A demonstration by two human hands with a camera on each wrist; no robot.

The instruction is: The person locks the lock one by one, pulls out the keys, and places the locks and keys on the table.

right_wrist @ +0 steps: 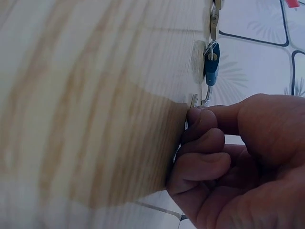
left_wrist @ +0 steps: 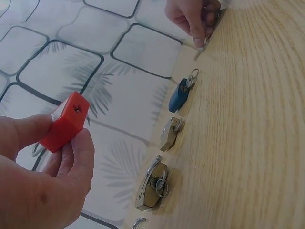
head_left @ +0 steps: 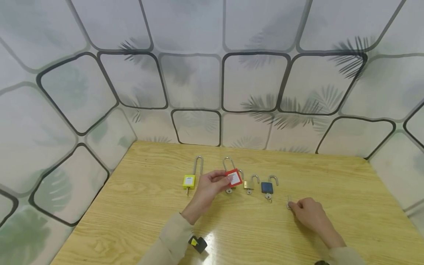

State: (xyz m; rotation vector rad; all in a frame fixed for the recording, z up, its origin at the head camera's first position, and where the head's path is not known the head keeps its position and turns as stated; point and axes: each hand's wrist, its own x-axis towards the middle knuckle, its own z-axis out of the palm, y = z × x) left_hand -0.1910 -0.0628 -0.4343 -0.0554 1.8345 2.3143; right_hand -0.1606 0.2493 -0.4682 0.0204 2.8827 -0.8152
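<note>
My left hand (head_left: 209, 186) pinches a red padlock (head_left: 234, 178) with a white label between thumb and fingers, raised above the table. Its long shackle points up and away, and the keyhole on its underside shows in the left wrist view. My right hand (head_left: 309, 213) is low over the table at the right, thumb and fingertips pinching a small silvery key (head_left: 289, 204). Most of that key is hidden by the fingers. Nearest to the right hand is a blue padlock (head_left: 267, 187), its shackle open and a ringed key in it.
Left of the blue padlock lie a small brass padlock (head_left: 248, 185) and a larger brass padlock (left_wrist: 153, 187), both with keys. A yellow padlock (head_left: 189, 182) with a long shackle lies farthest left. Patterned cloth walls (head_left: 195, 81) border the wooden table (head_left: 132, 206). A black device (head_left: 198, 244) sits by the left sleeve.
</note>
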